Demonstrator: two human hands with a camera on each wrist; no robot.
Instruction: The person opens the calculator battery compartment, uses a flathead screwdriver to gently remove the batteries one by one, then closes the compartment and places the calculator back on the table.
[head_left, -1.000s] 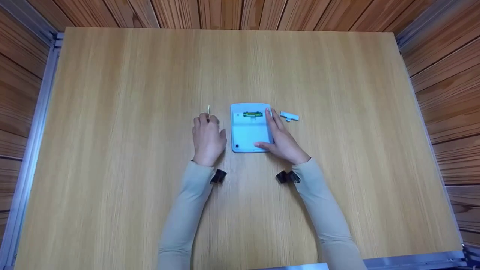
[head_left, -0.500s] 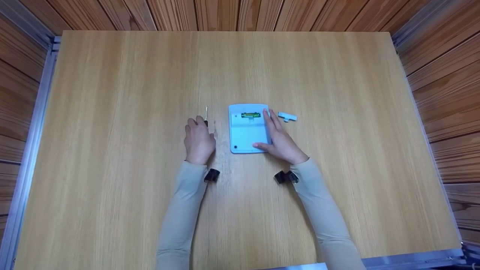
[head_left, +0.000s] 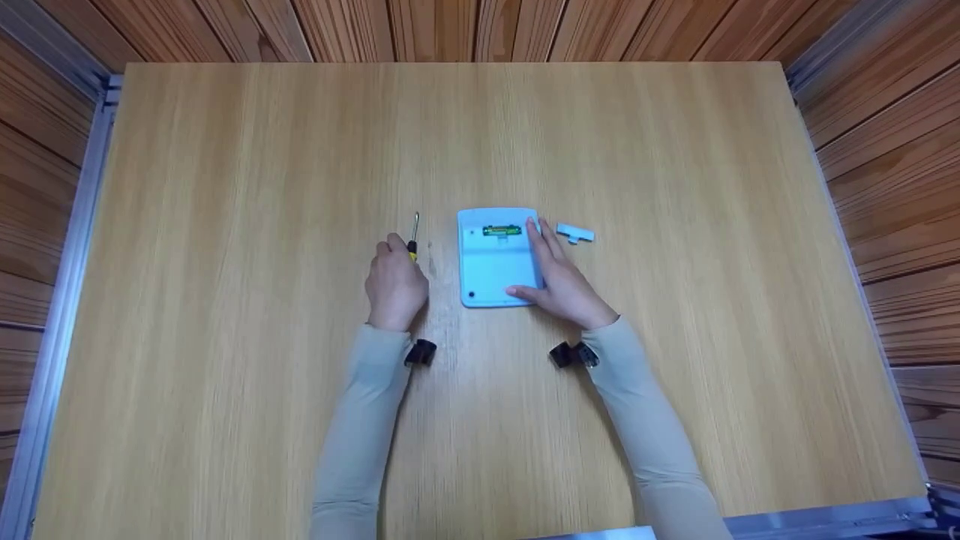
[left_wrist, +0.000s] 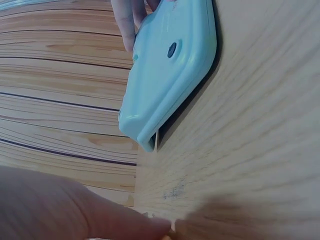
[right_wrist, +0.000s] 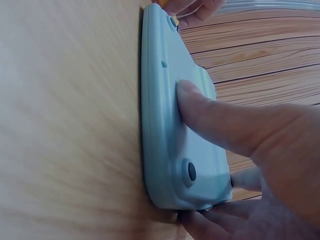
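A light blue calculator-like device (head_left: 495, 266) lies back side up on the table, a green battery (head_left: 502, 231) showing in its uncovered compartment. My right hand (head_left: 566, 289) rests on its right side, thumb laid on the back and fingers fairly straight along the edge. To the left of the device, my left hand (head_left: 397, 289) holds a small screwdriver (head_left: 413, 244) with a black and yellow handle; its metal shaft points away from me. Most of that handle is hidden by the hand. In the left wrist view, a dark round foot (left_wrist: 172, 49) shows on the device.
The blue battery cover (head_left: 575, 233) lies just right of the device, close to my right fingertips. Wooden panel walls (head_left: 480, 30) rise behind the table (head_left: 262, 187) and at both sides. A metal rail (head_left: 825, 517) runs along the front edge.
My left hand has moved a little left, away from the device, and more of the screwdriver now shows, including its yellow handle. My right hand stays on the device.
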